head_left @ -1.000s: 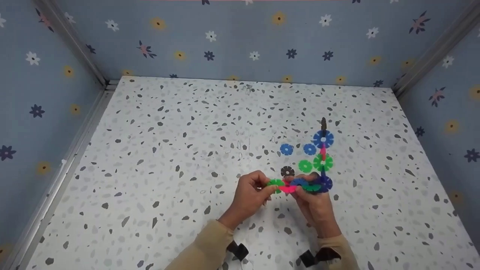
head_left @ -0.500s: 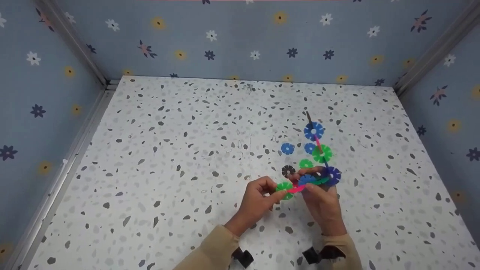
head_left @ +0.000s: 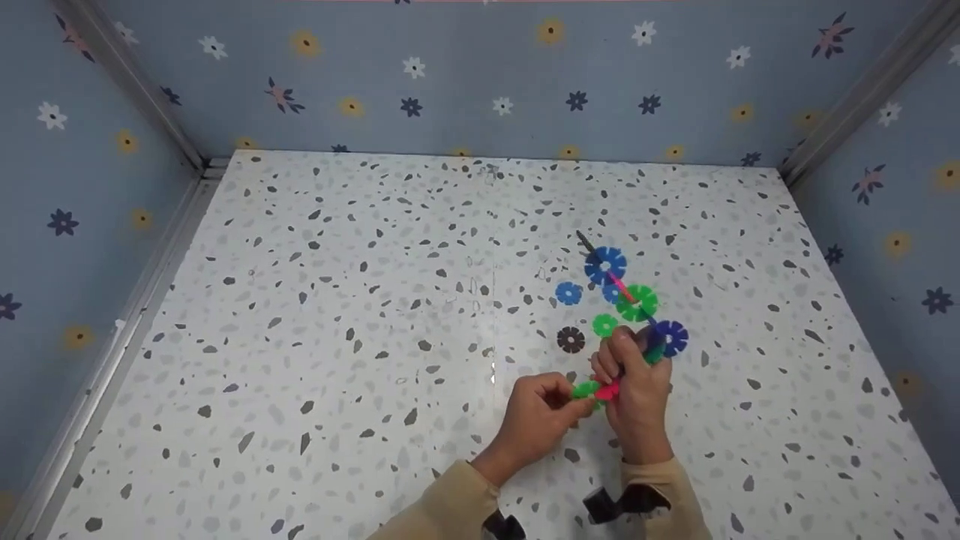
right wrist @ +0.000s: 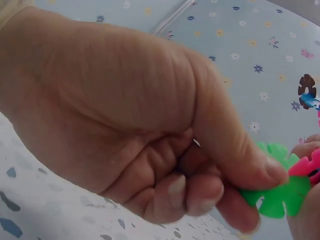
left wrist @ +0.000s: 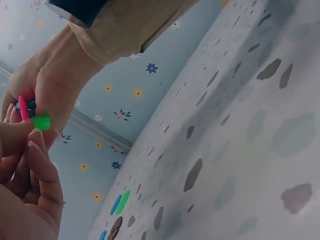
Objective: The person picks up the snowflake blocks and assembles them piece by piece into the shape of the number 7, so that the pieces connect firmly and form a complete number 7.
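Speckled terrazzo-pattern tabletop [head_left: 337, 315], enclosed by blue floral-print walls [head_left: 480, 75]; fills most of the head view. No brand, label or legible writing in any view.

Chain of interlocking plastic snowflake discs [head_left: 634, 304], lower right of centre in the head view, raised off the tabletop. Long axis diagonal: near end in the hands at lower centre, far end pointing to the upper left, topped by a dark edge-on disc [head_left: 583, 239]. In order from the far end: blue disc [head_left: 604, 264], pink edge-on link, green disc [head_left: 637, 302], dark blue disc [head_left: 670, 337]. Full length seen in the head view only.

Right hand [head_left: 636, 386], fingers curled round the near part of the chain, clamped on it. Left wrist view shows pink and green edges between its fingers.

Left hand [head_left: 541, 416], thumb and forefinger pinched on a green disc [head_left: 586, 390] at the near end of the chain. Right wrist view alone shows this close: thumb pressed flat on the notched green disc [right wrist: 277, 192], slotted against a pink disc [right wrist: 307, 167].

Loose discs flat on the tabletop, just left of the chain: blue [head_left: 568, 292], green [head_left: 604, 325], dark brown [head_left: 571, 340].
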